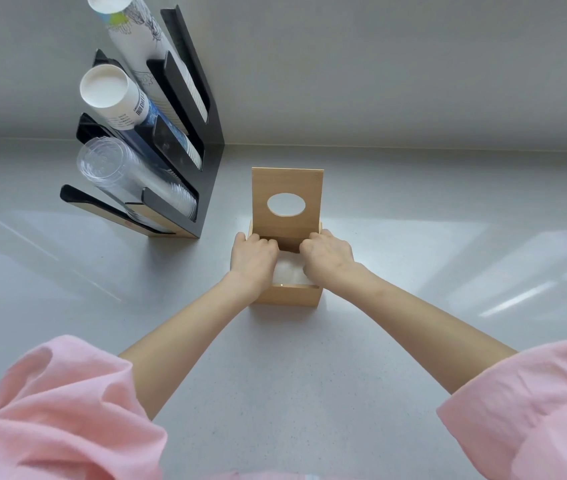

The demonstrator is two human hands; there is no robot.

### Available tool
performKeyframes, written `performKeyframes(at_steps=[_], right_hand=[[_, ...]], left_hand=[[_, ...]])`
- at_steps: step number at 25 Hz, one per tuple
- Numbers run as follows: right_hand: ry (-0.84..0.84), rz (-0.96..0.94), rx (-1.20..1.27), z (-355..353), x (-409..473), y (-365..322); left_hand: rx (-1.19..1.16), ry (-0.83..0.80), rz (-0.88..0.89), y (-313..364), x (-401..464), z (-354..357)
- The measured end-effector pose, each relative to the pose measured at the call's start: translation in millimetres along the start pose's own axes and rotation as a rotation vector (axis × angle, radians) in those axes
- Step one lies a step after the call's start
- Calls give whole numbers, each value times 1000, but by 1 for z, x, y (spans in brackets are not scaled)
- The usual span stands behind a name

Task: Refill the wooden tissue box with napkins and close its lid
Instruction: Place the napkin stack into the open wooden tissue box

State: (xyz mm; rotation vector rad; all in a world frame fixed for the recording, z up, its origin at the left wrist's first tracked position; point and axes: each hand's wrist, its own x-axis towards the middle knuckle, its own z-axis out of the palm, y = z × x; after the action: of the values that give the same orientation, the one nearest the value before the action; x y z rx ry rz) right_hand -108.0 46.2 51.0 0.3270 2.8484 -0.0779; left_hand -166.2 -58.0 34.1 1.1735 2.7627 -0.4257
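A wooden tissue box (287, 297) stands on the grey counter, straight ahead of me. Its lid (287, 188), with an oval hole, stands upright at the box's far side. White napkins (290, 271) lie inside the box, partly hidden by my hands. My left hand (252, 259) and my right hand (327, 258) both reach into the box from either side, fingers curled down onto the napkins. Whether the fingers grip the napkins or only press on them is hidden.
A black cup dispenser rack (202, 161) stands to the left of the box, holding stacks of white paper cups (109, 95) and clear plastic cups (119, 174). The grey counter (413, 254) meets a pale wall behind. Pink sleeves (67, 410) fill the lower corners.
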Motion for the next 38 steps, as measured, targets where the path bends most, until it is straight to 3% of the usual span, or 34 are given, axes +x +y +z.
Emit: performKeyframes(at_steps=[4,10,15,18,24,28,38], right_hand=[[107,-145,-44,-7,-9,5],[-321,-92,-186,2,0,-9],[-412,-95,-197,0,2,-11],[-296,-107,-182,7,-5,-8],[24,-105,278,17,-35,6],[128,-65,403,23,-74,7],[135,72,416,62,-128,-30]], left_hand=[[-36,20,56,-8,-9,1],[66,-457,214,-12,6,-8],[65,-497,229,-15,13,-1],[-26,-413,206,-15,7,-5],[-444,-5,29,-16,-34,-9],[-543,255,-46,-11,-73,6],[-554,280,-30,-9,-133,45]])
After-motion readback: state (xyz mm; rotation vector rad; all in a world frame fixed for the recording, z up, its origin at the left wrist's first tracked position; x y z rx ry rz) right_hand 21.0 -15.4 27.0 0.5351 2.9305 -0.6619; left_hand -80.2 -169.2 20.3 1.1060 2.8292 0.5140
